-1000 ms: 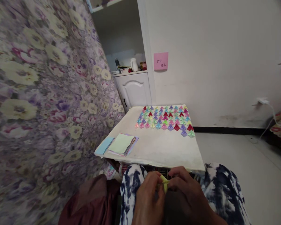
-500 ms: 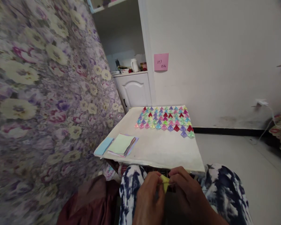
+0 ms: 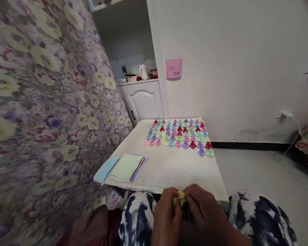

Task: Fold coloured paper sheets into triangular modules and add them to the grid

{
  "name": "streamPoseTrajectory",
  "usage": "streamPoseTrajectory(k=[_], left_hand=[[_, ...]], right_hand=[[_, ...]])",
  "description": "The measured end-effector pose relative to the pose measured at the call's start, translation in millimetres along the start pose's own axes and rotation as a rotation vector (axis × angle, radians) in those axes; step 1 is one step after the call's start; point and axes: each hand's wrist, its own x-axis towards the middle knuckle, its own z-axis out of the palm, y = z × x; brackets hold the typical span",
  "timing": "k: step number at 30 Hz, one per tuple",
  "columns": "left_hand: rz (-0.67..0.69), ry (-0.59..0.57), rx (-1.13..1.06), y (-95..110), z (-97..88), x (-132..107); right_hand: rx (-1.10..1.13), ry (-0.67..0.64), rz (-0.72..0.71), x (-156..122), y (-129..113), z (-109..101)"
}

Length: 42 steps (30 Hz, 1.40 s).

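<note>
A small piece of folded yellow paper (image 3: 179, 198) is between my hands, just off the near edge of the table. My left hand (image 3: 166, 213) pinches its left side, and my right hand (image 3: 201, 208) grips it from the right. Fingers cover much of the paper, so its full shape is hidden. Farther back on the table, rows of small folded paper pieces (image 3: 179, 133) in many colours stand close together. To the left lie a stack of square paper sheets (image 3: 127, 166), pale green on top, and a blue paper stack (image 3: 106, 169).
The white-covered table (image 3: 166, 169) stands before my knees, against the wall (image 3: 228, 68). A floral curtain (image 3: 53, 112) hangs at the left, beside a white cabinet (image 3: 145, 100). A pink note (image 3: 174, 68) is stuck on the wall. A cable (image 3: 299, 128) runs from a socket at the right.
The yellow paper has turned in my fingers: its downward point no longer shows and it looks more compact. Both hands stay closed on it. The camera view has shifted slightly.
</note>
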Motion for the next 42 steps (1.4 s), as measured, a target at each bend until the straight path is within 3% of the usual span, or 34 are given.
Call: streamPoseTrajectory(k=[7,12,16,20,26,34,42], left_hand=[[-0.035,-0.029,-0.054,-19.1,23.2,47.9],[-0.003,-0.014,-0.084,-40.4,41.9,85.5],[-0.020,-0.002,-0.110,-54.4,55.1,101.6],[-0.083,-0.039,-0.070,-66.9,64.7,103.5],[-0.140,-0.098,0.065,-79.8,73.5,98.3],[-0.078,-0.110,0.128,-78.9,76.2,102.3],[-0.035,-0.122,0.186,-80.8,77.0,103.5]], right_hand=[[-0.053,0.027,0.178,40.6,38.4,0.0],[-0.035,0.006,0.226,74.4,66.9,-4.9],[-0.067,-0.035,0.256,92.5,89.2,-4.1],[-0.124,-0.114,0.308,96.0,105.2,3.7],[-0.295,-0.105,0.315,89.6,113.4,16.5],[-0.433,-0.155,0.349,87.5,114.0,15.1],[-0.403,-0.166,0.380,86.9,118.1,9.7]])
